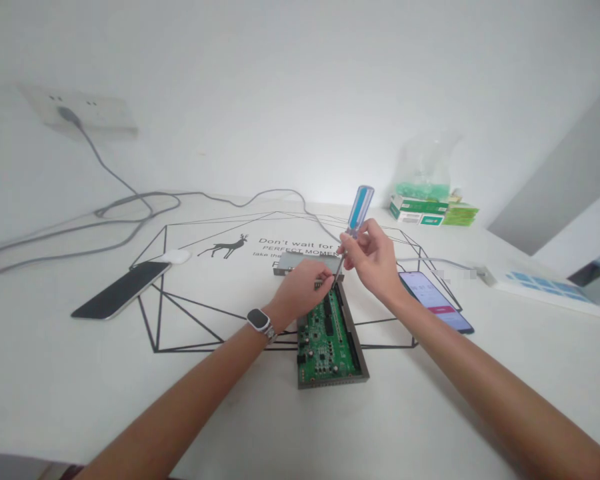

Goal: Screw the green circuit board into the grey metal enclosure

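Nearest, the two bare forearms reach in from the lower corners over a white table (80, 387). A green circuit board (327, 340) lies flat in a dark metal tray, just ahead of the person, its long axis running away from them and tilted slightly left at the far end. A black smartwatch (259, 321) sits on the left wrist.

The left hand (300, 290) curls over the far end of the board, its fingers bunched there; whether they pinch anything is hidden. The right hand (373, 257) is closed on a blue-handled screwdriver (361, 210), held just below the handle between thumb and fingers. The tool slants with its handle up and to the right, its thin shaft running down and left to the board's far end, beside the left fingers. Whether the tip touches a screw cannot be seen.

Just beyond lies a grey metal cover (293, 262), partly behind the hands. A lit smartphone (435, 301) lies to the right and a dark one (120, 290) to the left, both on a printed deer-and-lines design (225, 247). Farther off are green-and-white boxes (417, 210), a plastic bag (423, 167), a looped grey cable (130, 200) and a wall socket (75, 110).
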The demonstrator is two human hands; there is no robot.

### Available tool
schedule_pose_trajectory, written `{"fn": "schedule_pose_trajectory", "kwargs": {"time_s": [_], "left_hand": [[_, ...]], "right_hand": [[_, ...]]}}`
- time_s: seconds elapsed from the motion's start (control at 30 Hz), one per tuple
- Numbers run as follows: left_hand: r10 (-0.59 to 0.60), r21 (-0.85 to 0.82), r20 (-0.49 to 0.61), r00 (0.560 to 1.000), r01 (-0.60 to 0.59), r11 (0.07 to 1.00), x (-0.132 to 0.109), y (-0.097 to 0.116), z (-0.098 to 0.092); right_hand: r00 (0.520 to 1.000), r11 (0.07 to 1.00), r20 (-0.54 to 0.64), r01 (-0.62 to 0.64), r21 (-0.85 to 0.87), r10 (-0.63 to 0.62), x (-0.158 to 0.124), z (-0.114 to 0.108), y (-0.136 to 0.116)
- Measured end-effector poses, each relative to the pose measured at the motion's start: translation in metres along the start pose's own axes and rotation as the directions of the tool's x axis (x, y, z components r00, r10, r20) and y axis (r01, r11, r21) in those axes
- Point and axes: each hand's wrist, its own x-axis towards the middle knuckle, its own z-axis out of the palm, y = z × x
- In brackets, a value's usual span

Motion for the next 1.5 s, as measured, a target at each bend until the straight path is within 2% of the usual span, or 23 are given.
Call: {"fn": "schedule_pose_trajectory", "kwargs": {"time_s": [0.2, 0.3, 0.5, 0.67, 0.8, 0.97, 1.1, 1.23, 1.37, 1.5], "left_hand": [[0.010, -0.072, 0.119, 0.993, -0.001, 0.997, 0.028, 0.005, -0.012], [-0.013, -0.171, 0.094, 0.996, 0.029, 0.985, 0.034, 0.005, -0.012], [-0.047, -0.352, -0.006, 0.999, 0.042, 0.935, 0.021, 0.004, 0.004], [-0.096, -0.396, -0.006, 0.995, 0.086, 0.914, 0.011, 0.005, 0.011], [-0.150, -0.423, -0.022, 0.988, 0.127, 0.897, 0.009, 0.006, 0.016], [-0.147, -0.441, -0.018, 0.989, 0.124, 0.889, 0.007, 0.004, 0.014], [-0.114, -0.438, 0.027, 0.993, 0.115, 0.892, 0.007, 0.004, 0.007], [-0.092, -0.403, 0.070, 0.993, 0.113, 0.908, 0.008, 0.006, 0.001], [-0.077, -0.369, 0.096, 0.992, 0.108, 0.923, 0.008, 0.009, 0.001], [-0.095, -0.432, 0.041, 0.995, 0.103, 0.896, 0.006, 0.009, 0.008]], "right_hand": [[0.999, 0.999, -0.004, 0.033, -0.040, -0.034, -0.003, 0.004, -0.004], [0.999, 0.998, -0.010, 0.035, -0.052, -0.036, -0.002, 0.003, -0.003], [1.000, 0.999, -0.011, -0.003, -0.054, 0.003, -0.001, 0.003, -0.004], [0.999, 0.995, 0.002, -0.040, -0.093, 0.040, 0.000, 0.001, -0.003], [0.997, 0.997, 0.013, -0.076, -0.035, 0.076, 0.002, -0.002, -0.002], [0.974, 0.982, 0.163, -0.170, 0.083, 0.155, 0.007, -0.010, -0.005], [0.933, 0.972, 0.299, -0.229, 0.058, 0.202, 0.010, -0.018, -0.007], [0.898, 0.966, 0.383, -0.256, 0.046, 0.219, 0.011, -0.023, -0.006], [0.908, 0.969, 0.375, -0.232, 0.083, 0.186, 0.010, -0.022, -0.002], [0.942, 0.982, 0.297, -0.180, 0.065, 0.153, 0.009, -0.018, 0.002]]}}
